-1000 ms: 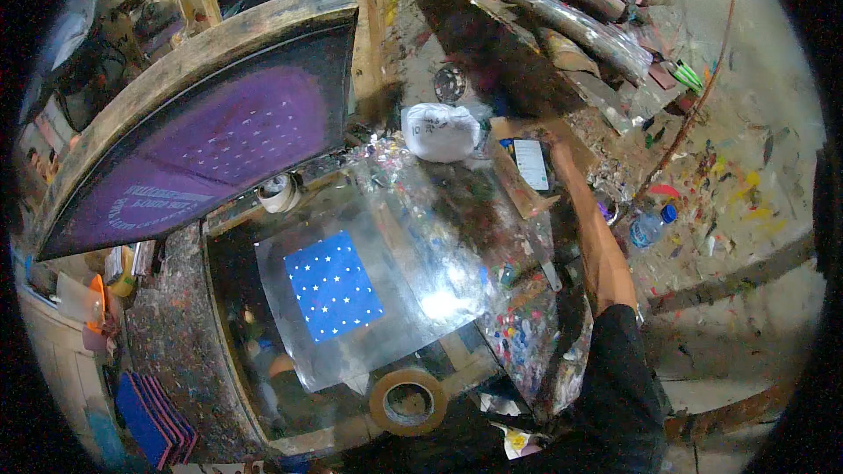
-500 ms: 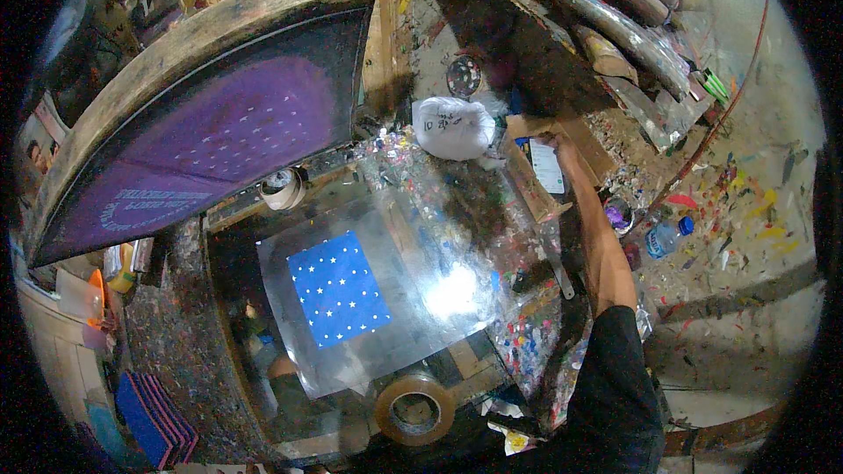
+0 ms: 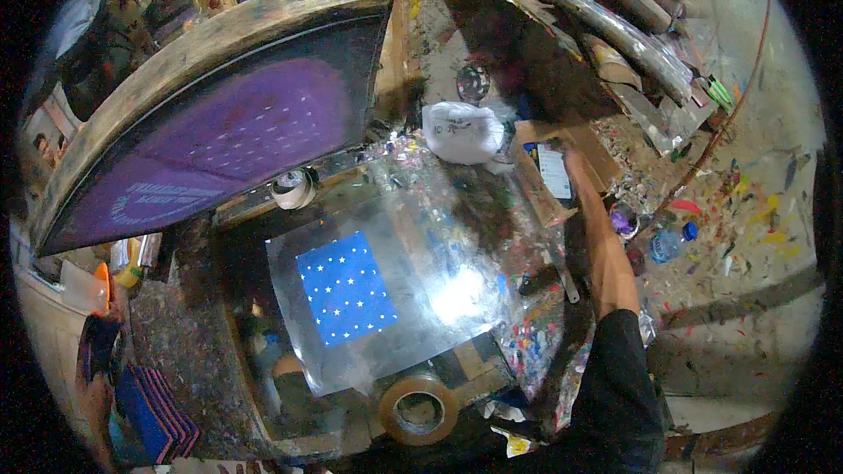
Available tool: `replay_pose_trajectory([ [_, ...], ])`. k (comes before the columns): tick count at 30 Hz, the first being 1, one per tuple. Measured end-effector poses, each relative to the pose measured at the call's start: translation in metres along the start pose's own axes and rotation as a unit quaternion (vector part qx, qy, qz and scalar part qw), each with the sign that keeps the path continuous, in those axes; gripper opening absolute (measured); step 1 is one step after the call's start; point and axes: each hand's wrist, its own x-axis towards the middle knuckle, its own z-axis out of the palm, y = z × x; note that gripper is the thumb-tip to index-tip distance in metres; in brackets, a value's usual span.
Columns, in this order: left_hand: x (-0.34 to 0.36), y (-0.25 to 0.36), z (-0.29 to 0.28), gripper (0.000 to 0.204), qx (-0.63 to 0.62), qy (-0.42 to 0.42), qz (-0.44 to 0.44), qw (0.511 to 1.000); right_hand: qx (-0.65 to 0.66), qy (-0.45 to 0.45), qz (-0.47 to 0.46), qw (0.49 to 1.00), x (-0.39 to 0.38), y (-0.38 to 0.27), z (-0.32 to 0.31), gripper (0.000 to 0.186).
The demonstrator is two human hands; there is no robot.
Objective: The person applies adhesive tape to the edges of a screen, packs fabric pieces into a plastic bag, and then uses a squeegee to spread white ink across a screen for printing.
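Note:
My right arm reaches far to the right, and my right hand (image 3: pixel 575 158) is inside an open cardboard box (image 3: pixel 537 197). It lies against a white printed card or packet (image 3: pixel 553 174) with a blue end. The fingers are dim and blurred, so their grip is unclear. At the bottom edge a few fingertips show, seemingly my left hand (image 3: pixel 237 469); the rest is out of sight. In front of me a blue sheet with white stars (image 3: pixel 347 288) lies on a shiny clear film (image 3: pixel 421 263) over the work board. A wood-framed printing screen (image 3: pixel 237 136) with purple ink stands tilted up behind it.
A tape roll (image 3: pixel 419 410) lies at the near edge, another roll (image 3: pixel 292 188) below the screen. Beside the box are a white bag (image 3: pixel 463 132) and a water bottle (image 3: pixel 673 244). At left, another person's hand (image 3: pixel 95 391) holds a dark piece near stacked blue pieces (image 3: pixel 158 412).
The view has shifted slightly. My right hand stays in the box, moved only a little. At left, a hand with a dark piece has come in beside the stack. Fingertips have appeared at the bottom edge.

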Motion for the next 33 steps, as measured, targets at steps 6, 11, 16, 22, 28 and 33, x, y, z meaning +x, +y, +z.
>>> replay_pose_trajectory([
  [6,-0.004,-0.095,0.062,0.055,0.035,-0.024,-0.044,0.998,0.011,0.027,-0.018,0.999,0.023,0.006,-0.037,0.034],
  [11,-0.106,-0.131,0.053,0.054,0.112,0.049,-0.061,0.991,0.054,0.030,-0.074,0.995,-0.033,-0.055,0.021,0.032],
  [16,-0.251,-0.111,0.056,0.054,0.058,-0.002,-0.033,0.998,-0.059,0.028,-0.046,0.997,-0.112,-0.155,0.034,0.029],
  [22,-0.353,0.024,0.146,0.051,-0.023,-0.300,0.013,0.954,-0.184,-0.175,-0.176,0.951,-0.264,-0.240,0.107,0.023],
  [28,-0.352,0.105,0.239,0.103,-0.037,-0.569,0.226,0.790,-0.151,-0.517,-0.282,0.794,-0.374,-0.310,0.184,0.018],
  [33,-0.339,0.103,0.252,0.083,-0.178,-0.710,0.159,0.663,-0.015,-0.613,-0.210,0.762,-0.386,-0.319,0.192,0.016],
])
